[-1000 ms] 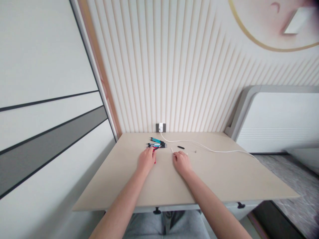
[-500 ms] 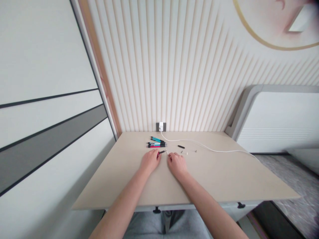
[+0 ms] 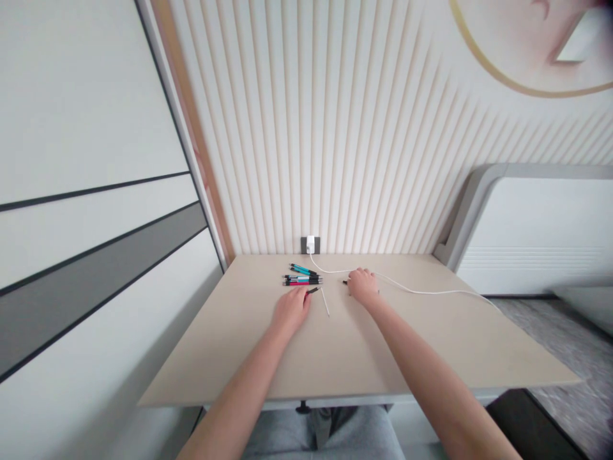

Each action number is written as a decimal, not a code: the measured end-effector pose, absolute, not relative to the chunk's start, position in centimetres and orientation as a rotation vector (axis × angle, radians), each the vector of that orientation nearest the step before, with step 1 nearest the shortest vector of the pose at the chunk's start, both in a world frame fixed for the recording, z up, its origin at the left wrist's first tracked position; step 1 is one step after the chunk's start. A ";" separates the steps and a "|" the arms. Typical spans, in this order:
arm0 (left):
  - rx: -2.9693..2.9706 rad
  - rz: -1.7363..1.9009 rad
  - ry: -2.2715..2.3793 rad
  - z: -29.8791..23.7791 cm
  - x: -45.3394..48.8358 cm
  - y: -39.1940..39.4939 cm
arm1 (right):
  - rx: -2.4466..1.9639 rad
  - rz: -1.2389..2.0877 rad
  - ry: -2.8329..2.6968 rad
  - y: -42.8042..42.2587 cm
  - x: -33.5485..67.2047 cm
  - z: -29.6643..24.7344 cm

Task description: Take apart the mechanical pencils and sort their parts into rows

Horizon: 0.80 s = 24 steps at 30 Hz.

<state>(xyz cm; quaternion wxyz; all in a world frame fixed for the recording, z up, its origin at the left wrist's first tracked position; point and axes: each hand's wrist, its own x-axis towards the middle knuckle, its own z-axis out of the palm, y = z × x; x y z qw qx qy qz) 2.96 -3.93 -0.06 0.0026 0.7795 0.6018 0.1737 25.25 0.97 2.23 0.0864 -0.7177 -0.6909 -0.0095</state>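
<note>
My left hand [image 3: 291,308] rests on the table with its fingers closed around a pen barrel [image 3: 312,291], red near the fingers and black at its tip. Just right of that tip a thin white pen refill [image 3: 325,303] lies loose on the tabletop. My right hand [image 3: 363,285] is farther right and farther back, fingers curled down at a small black pen part [image 3: 345,282]; only that part's left end shows. The hand covers most of the small loose pieces there. Behind my left hand lie several pens [image 3: 302,279] in blue, white, red and black.
A white cable [image 3: 412,291] runs from the charger [image 3: 310,244] at the wall socket across the back of the table [image 3: 230,358] and off its right side. A white panelled surface [image 3: 96,287] stands at the left, and a grey-white headboard [image 3: 531,230] at the right.
My right hand has let go of the white refill, which now lies on the table. It has moved right and back onto the black part. My left hand has hardly moved.
</note>
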 end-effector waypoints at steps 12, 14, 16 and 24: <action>2.372 0.449 1.964 0.0 2.9 -4.1 | -2.071 0.073 -2.106 0.9 24.1 2.4; 2.363 0.425 1.968 0.0 3.0 -4.1 | -2.013 0.127 -2.103 -0.1 23.2 2.4; 2.354 0.409 1.974 0.0 3.0 -4.0 | -1.959 0.182 -2.102 -1.3 21.8 2.0; 2.321 0.370 2.025 0.2 1.1 -3.7 | -1.908 0.132 -2.064 -3.9 15.3 1.1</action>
